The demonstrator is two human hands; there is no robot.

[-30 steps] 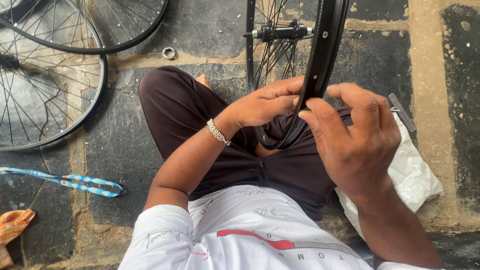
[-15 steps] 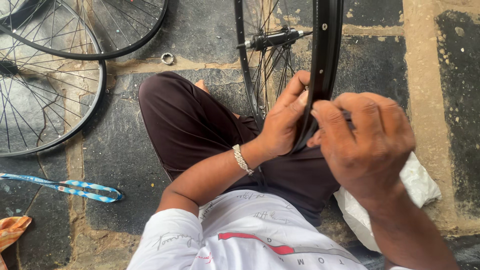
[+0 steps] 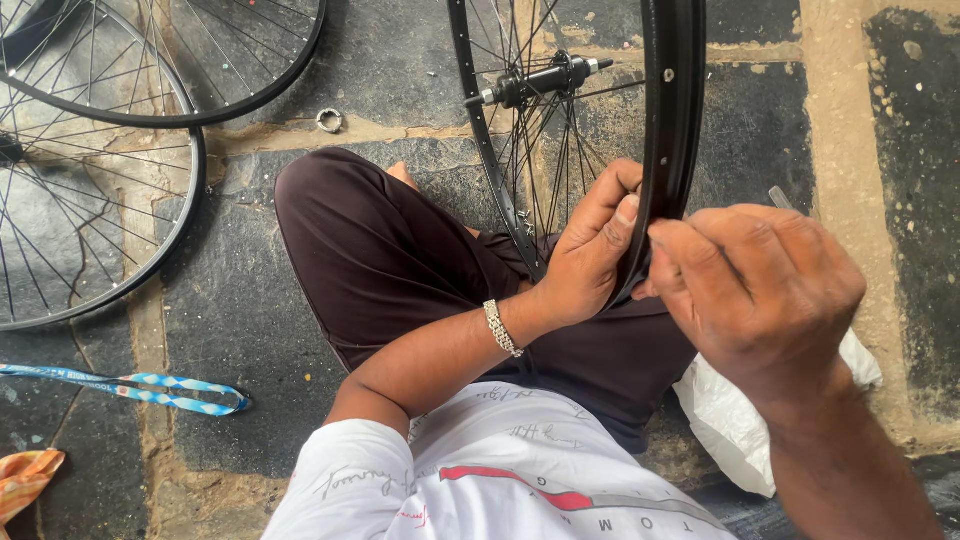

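step: working the black bicycle rim (image 3: pixel 672 120), upright over the lap | left hand (image 3: pixel 590 255) pinching its inner edge | right hand (image 3: pixel 760 290) curled closed at rim | next: steady fingertip pressure, likely

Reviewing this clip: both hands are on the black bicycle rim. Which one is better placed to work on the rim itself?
Probably the right hand: its fingertips pinch at the black rim's inner edge, while the left hand wraps the rim as a steadying grip.

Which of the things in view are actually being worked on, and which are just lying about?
In hand:
- black wheel rim, gripped by left hand and right hand

Lying about:
- two spoked wheels
- small metal ring
- blue lanyard
- white bag
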